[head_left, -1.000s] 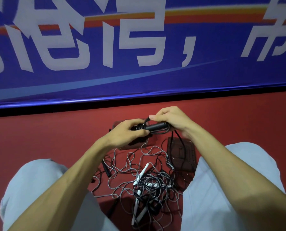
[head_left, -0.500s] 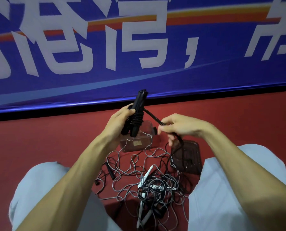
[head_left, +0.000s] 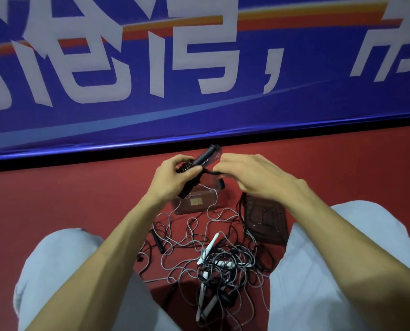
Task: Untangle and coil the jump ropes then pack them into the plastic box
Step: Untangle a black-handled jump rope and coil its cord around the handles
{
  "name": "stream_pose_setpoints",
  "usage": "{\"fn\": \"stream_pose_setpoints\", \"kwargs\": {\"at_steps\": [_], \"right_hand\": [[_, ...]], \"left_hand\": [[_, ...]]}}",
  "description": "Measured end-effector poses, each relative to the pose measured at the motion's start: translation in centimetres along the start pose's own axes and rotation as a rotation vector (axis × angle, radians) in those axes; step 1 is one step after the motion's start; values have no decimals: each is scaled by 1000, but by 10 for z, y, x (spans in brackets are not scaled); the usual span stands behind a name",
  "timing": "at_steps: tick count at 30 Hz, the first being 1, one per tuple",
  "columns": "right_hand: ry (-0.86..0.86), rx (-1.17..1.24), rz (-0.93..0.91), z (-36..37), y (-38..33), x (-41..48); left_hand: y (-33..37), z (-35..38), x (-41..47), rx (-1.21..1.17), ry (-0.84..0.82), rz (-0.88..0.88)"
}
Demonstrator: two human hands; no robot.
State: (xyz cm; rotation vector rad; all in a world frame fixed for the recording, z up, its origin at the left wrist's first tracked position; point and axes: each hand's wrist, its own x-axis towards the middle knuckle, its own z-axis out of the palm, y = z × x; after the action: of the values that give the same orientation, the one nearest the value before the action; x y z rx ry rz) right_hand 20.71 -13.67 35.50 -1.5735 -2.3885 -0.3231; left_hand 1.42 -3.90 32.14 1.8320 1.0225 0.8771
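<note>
Handles (head_left: pixel 199 164) of the black jump rope, bundled and wrapped in cord, slant up-right inside the clenched left hand (head_left: pixel 175 177), while the right hand (head_left: pixel 254 177) pinches the loose cord end (head_left: pixel 213 172) just beside them, plastic box (head_left: pixel 194 204) directly beneath.

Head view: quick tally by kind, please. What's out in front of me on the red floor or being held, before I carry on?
Coiled black rope, held up off the floor: 1
Tangled rope pile: 1
Clear plastic box: 1
Dark lid: 1
Total: 4
</note>
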Motion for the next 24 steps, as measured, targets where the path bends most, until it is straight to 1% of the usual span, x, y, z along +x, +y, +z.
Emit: {"fn": "stream_pose_setpoints", "kwargs": {"at_steps": [2,3,5,7,9,12,16,20,24], "right_hand": [[1,-77,-61,5,-4,1],[17,-107,-98,8,-6,2],[58,-121,-114,14,-8,2],[104,-86,-82,20,-10,4],[166,-4,16,21,-12,6],[163,129,222,19,-10,8],[98,240,416,18,-8,8],[56,277,529,22,-5,9],[57,391,602,25,0,11]], "left_hand": [[-4,-2,0,254,-62,68],[-5,-4,-2,347,-97,78],[-3,-6,-6,506,-157,98],[0,-5,-9,627,-203,133],[2,-2,-12,702,-221,168],[5,3,-14,731,-215,214],[7,4,-14,708,-251,261],[2,12,-18,721,-299,264],[7,17,-21,601,-243,232]]}}
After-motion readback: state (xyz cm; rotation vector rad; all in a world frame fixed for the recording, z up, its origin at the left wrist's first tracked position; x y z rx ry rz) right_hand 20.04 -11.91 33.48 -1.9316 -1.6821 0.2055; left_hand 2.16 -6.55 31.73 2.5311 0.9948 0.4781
